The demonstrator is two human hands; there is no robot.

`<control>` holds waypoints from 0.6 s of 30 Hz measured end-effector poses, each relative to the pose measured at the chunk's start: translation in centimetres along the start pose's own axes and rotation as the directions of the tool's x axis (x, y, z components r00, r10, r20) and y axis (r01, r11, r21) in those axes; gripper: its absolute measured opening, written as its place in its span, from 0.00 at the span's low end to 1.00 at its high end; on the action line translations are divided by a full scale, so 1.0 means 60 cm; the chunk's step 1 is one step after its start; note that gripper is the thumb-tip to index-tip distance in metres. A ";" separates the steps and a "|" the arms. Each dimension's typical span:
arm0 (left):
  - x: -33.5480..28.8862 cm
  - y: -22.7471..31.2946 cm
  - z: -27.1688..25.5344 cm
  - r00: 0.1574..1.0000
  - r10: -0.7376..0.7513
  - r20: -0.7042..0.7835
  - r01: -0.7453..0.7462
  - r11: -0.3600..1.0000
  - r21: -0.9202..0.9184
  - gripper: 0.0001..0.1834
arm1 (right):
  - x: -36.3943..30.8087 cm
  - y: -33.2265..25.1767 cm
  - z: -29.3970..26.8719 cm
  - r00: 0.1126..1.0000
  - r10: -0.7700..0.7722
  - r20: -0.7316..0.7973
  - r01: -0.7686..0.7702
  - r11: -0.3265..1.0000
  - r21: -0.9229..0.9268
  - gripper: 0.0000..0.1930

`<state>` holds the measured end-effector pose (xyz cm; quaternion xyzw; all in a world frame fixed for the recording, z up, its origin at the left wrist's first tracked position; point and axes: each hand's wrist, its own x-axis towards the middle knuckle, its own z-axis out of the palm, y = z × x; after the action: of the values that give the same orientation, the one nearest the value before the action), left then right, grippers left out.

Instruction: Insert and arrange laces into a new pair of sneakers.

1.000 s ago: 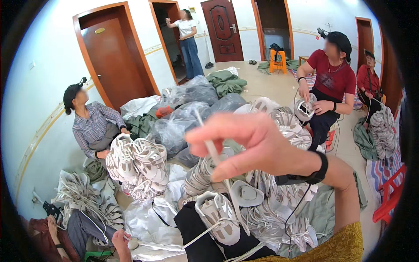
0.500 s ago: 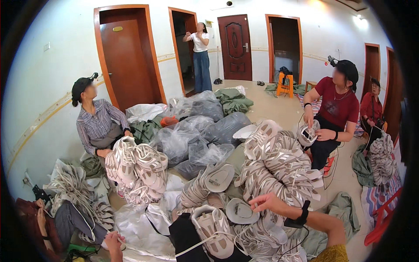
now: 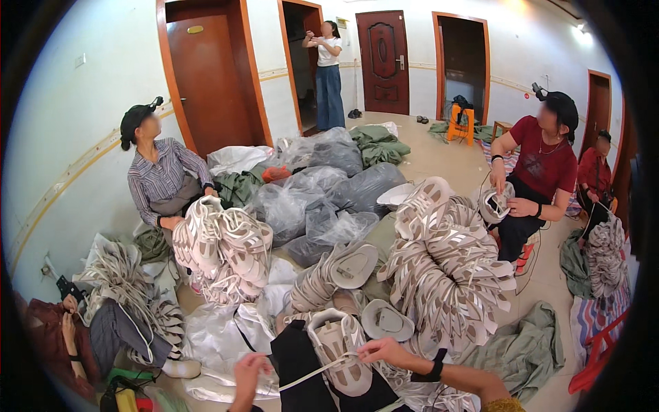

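A beige and white sneaker upper (image 3: 341,347) rests on my black-clothed lap, its toe toward me. A pale flat shoelace (image 3: 309,375) runs slantwise across it and down to the left. My right hand (image 3: 386,351) is at the right of the lacing, thumb and finger pinching the lace. Left of the lap, my left hand (image 3: 252,369) hangs in the air with its fingertips drawn together. Whether a lace is between them is too small to tell; the visible lace end lies a little below and right of that hand.
A big curved stack of uppers (image 3: 446,268) stands ahead right, and a smaller row (image 3: 322,278) ahead. Beyond are grey plastic bags (image 3: 302,199). Co-workers sit left and right with uppers; a standing person (image 3: 328,75) is by a doorway. White sacking (image 3: 220,336) lies at left.
My left hand has moved right and up, toward the shoe. My right hand has come down and left from beside the stack to the shoe's lace. The view has shifted slightly.
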<state>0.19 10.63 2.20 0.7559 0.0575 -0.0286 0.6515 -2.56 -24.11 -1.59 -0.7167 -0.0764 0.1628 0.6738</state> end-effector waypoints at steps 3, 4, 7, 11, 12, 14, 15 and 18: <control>-0.021 -0.024 0.063 0.995 -0.066 0.077 0.073 0.994 -0.085 0.07 | 0.022 -0.032 0.042 0.998 0.004 0.066 0.005 0.990 -0.140 0.16; -0.026 -0.032 0.079 0.994 -0.059 0.089 0.063 0.997 -0.044 0.07 | 0.028 -0.022 0.054 0.993 -0.099 0.071 0.107 0.987 -0.117 0.16; -0.030 -0.033 0.108 0.994 -0.043 0.097 0.043 0.999 0.006 0.07 | 0.042 -0.017 0.073 0.981 -0.167 0.096 0.189 0.937 -0.295 0.15; -0.046 -0.025 0.126 0.986 0.119 0.119 -0.153 0.930 0.335 0.09 | 0.055 0.006 0.090 0.960 -0.272 0.063 0.267 0.829 -0.491 0.14; -0.045 -0.031 0.128 0.985 0.100 0.142 -0.137 0.949 0.284 0.08 | 0.055 0.010 0.091 0.940 -0.335 0.063 0.320 0.801 -0.505 0.14; -0.046 -0.038 0.129 0.964 0.218 0.150 -0.257 0.905 0.338 0.08 | 0.055 0.014 0.094 0.917 -0.393 0.063 0.367 0.773 -0.518 0.14; -0.047 -0.034 0.130 0.927 0.334 0.168 -0.374 0.843 0.388 0.08 | 0.054 0.015 0.095 0.908 -0.416 0.050 0.381 0.769 -0.513 0.13; -0.045 -0.036 0.129 0.924 0.343 0.170 -0.382 0.843 0.379 0.08 | 0.054 0.022 0.096 0.895 -0.445 0.034 0.399 0.763 -0.508 0.13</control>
<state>-2.51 3.15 -0.76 0.8691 -0.1249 0.0476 0.4763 -1.59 -17.71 -3.52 -0.8377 -0.2454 -0.0504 0.4853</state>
